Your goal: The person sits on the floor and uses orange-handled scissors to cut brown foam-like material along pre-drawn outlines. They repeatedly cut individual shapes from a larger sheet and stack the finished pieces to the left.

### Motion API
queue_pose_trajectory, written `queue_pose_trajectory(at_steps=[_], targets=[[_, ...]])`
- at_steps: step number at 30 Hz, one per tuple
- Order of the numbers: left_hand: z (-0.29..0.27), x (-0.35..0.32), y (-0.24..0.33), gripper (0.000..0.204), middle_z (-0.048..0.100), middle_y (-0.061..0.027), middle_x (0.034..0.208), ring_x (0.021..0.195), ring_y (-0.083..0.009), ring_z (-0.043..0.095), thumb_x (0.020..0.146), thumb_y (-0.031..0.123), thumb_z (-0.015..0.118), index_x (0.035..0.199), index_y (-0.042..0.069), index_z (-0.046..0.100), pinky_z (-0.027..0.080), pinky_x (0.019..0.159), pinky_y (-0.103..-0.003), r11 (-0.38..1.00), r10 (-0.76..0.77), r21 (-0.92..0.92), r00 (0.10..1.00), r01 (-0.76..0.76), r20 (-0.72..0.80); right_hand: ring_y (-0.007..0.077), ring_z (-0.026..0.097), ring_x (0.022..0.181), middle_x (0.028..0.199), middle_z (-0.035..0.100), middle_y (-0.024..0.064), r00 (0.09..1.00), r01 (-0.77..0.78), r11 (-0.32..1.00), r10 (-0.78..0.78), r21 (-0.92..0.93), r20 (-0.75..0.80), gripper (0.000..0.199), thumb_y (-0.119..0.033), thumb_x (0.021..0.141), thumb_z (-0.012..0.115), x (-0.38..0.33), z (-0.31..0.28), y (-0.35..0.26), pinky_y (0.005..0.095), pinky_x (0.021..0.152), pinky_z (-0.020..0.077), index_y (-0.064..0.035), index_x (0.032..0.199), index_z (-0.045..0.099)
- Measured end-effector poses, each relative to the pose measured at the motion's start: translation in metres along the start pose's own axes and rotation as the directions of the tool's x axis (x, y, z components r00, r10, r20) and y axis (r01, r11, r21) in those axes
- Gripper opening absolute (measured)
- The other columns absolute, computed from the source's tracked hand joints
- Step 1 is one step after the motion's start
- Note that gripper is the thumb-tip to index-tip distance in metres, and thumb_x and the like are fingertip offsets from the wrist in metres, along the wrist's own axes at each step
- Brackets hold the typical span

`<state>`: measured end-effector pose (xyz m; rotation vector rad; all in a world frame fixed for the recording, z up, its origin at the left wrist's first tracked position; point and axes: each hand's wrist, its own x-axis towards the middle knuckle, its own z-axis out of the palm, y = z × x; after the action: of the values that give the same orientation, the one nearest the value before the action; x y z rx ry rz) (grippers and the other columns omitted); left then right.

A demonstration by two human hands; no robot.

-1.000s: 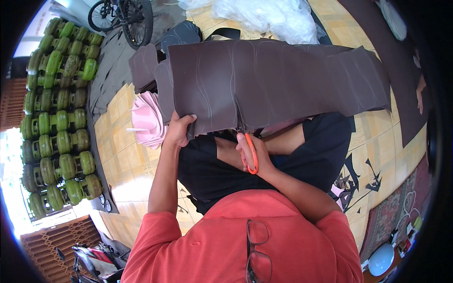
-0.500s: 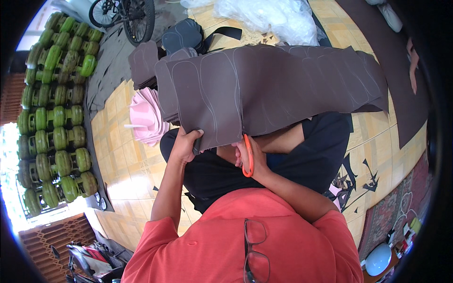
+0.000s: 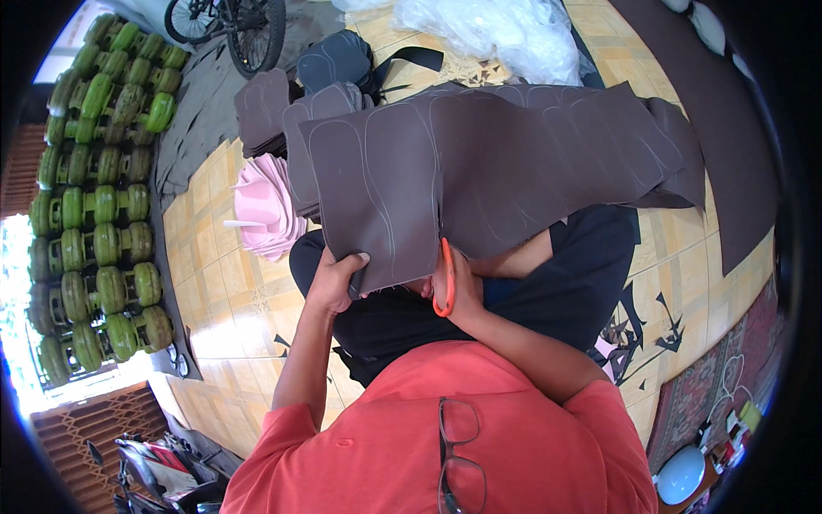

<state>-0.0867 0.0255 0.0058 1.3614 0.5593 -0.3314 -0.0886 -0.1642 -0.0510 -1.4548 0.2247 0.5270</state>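
A large dark brown sheet [image 3: 531, 171], marked with pale curved outlines, lies across my lap and stretches to the right. At the near left corner of the sheet, my left hand [image 3: 332, 281] is closed on its edge, thumb on top. My right hand [image 3: 464, 287] is closed around scissors with an orange handle [image 3: 450, 278], at the sheet's near edge. Their blades are mostly hidden by the sheet. A cut line runs away from the scissors, splitting the left flap from the rest. The fingers of my right hand are partly covered by the sheet.
Beyond the left flap are stacked brown pieces [image 3: 262, 107], dark pieces [image 3: 334, 60] and pink pieces [image 3: 261, 210]. Clear plastic [image 3: 497, 34] lies at the back. Dark scraps [image 3: 629, 330] litter the tiles at right. Green cylinders [image 3: 107, 206] are stacked far left, near a bicycle [image 3: 257, 34].
My left hand has drawn the flap's near corner slightly toward me, and more of the flap hangs over my right fingers. The scissors have shifted a little; both hands keep their hold.
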Motion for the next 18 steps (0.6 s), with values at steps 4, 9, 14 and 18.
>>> queue_pose_trajectory(at_steps=[4,9,14,18], targets=[[-0.002,0.000,-0.007,0.036,0.059,-0.0103,0.080,0.048,-0.0178,0.057,0.081,-0.001,0.052,0.116,-0.002,0.048,0.043,0.036,-0.027,0.999,0.003,-0.049,0.999,-0.001,0.033,0.0164,0.056,0.047,0.057,0.049,0.0056,0.990,-0.078,0.992,0.065,0.097,0.127,0.045,-0.042,0.099,0.035,-0.002,-0.002,-0.009,0.0288,0.045,0.0480,-0.0031,0.079,0.048],[0.001,-0.003,-0.008,0.035,0.059,-0.0112,0.076,0.045,-0.0179,0.056,0.080,-0.001,0.053,0.114,-0.002,0.049,0.043,0.035,-0.026,0.997,-0.032,-0.070,0.999,0.030,-0.026,0.0147,0.052,0.041,0.057,0.048,0.0047,0.999,0.039,0.983,-0.043,0.178,0.019,0.058,-0.055,0.099,0.031,0.016,0.011,0.012,0.0258,0.037,0.0434,-0.0012,0.090,0.051],[-0.001,-0.004,-0.014,0.035,0.061,-0.0113,0.077,0.045,-0.0171,0.055,0.078,0.002,0.055,0.112,-0.001,0.050,0.041,0.033,-0.025,0.995,-0.043,-0.091,0.998,0.040,-0.034,0.0144,0.050,0.042,0.056,0.045,0.0042,0.985,-0.118,0.962,0.083,0.247,0.149,0.059,-0.056,0.099,0.030,0.010,0.005,-0.003,0.0271,0.040,0.0452,-0.0042,0.077,0.048],[0.000,-0.009,-0.012,0.034,0.060,-0.0124,0.076,0.043,-0.0176,0.054,0.077,0.003,0.056,0.110,-0.002,0.051,0.039,0.033,-0.024,0.994,-0.064,-0.089,0.996,0.059,-0.065,0.0132,0.048,0.040,0.054,0.044,0.0036,0.982,-0.146,0.947,0.102,0.287,0.162,0.060,-0.055,0.099,0.028,0.014,0.003,-0.007,0.0253,0.037,0.0429,-0.0054,0.071,0.047]])
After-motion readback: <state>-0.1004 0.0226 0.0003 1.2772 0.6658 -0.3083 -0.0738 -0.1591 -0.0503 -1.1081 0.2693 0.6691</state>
